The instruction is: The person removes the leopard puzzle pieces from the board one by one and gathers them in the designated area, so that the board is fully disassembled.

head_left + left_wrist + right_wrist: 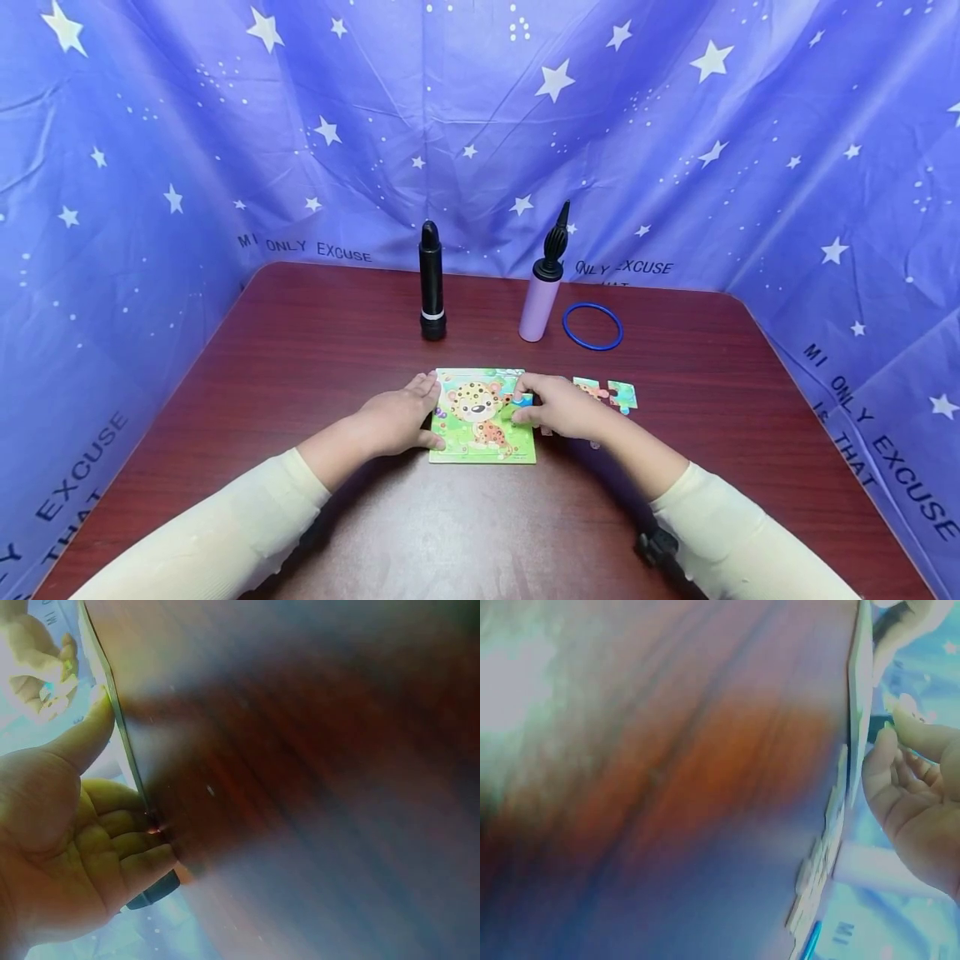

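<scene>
From the head camera, a square cardboard jigsaw board printed with a spotted cartoon leopard on green [483, 417] lies flat on the dark red wooden table [315, 350], near the front middle. The left hand [397, 417] rests against the board's left edge with fingers stretched and relaxed, steadying it without curling round anything. The right hand [558, 406] sits at the board's right edge, thumb and fingertips pinching a small blue jigsaw piece [522, 400] over the picture. Just beside that hand, to its right, lie two loose blue-and-green jigsaw pieces [609, 392] on the table. Farther back stand a black cylindrical hand pump [431, 283] and a lilac hand pump with a black ribbed nozzle [543, 287], with a thin blue plastic ring [592, 326] lying flat next to the lilac one. A blue star-printed cloth [480, 125] walls in the table. The left wrist view shows the left hand [67, 840] with thumb extended along the board's thin edge [124, 742] and fingers loosely bent beneath it. The right wrist view is blurred; the right hand [915, 795] appears to have its fingertips at the board's edge [859, 697], though the pinched piece can hardly be made out.
</scene>
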{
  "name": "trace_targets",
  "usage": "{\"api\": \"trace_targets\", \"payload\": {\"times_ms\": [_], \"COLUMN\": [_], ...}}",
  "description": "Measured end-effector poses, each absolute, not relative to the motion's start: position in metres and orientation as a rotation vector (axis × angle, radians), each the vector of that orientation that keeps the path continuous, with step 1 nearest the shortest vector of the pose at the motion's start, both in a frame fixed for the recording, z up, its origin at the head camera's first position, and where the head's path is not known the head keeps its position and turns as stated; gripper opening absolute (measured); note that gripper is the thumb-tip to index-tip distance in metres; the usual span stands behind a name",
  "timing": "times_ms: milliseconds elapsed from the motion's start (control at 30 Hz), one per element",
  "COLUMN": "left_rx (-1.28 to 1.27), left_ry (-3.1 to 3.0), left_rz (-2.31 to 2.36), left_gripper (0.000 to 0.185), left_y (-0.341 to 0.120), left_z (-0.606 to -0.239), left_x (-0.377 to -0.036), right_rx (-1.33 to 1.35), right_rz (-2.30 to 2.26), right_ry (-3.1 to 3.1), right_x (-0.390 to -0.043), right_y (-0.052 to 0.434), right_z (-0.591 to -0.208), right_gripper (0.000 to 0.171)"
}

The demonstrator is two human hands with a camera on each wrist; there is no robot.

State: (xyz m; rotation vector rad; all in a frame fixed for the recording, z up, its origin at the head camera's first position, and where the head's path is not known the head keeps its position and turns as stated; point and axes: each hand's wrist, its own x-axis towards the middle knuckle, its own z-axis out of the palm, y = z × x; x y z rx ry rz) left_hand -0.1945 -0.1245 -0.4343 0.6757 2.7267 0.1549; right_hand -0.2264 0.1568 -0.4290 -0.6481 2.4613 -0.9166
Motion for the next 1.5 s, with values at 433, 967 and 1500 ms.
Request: {"api": "trace_targets", "payload": {"times_ms": [433, 967, 1500], "left_rx": [0.682, 0.685, 0.676], "left_ry": [2.725, 2.717, 2.714], "left_rz": [0.150, 0.141, 0.155], "left_gripper": [0.096, 0.097, 0.096], "left_y": [-0.124, -0.125, -0.125], "left_z": [-0.433, -0.434, -0.434], "left_x": [-0.194, -0.195, -0.195], "right_rx": [-0.569, -0.396, -0.316], "right_rz": [-1.088, -1.197, -0.936], "right_ry": [2.457, 2.465, 2.643], "right_x": [-0.232, -0.221, -0.207], "right_y": [0.209, 0.284, 0.315], "right_z": [-0.418, -0.426, -0.436], "right_gripper": [0.017, 0.026, 0.017]}}
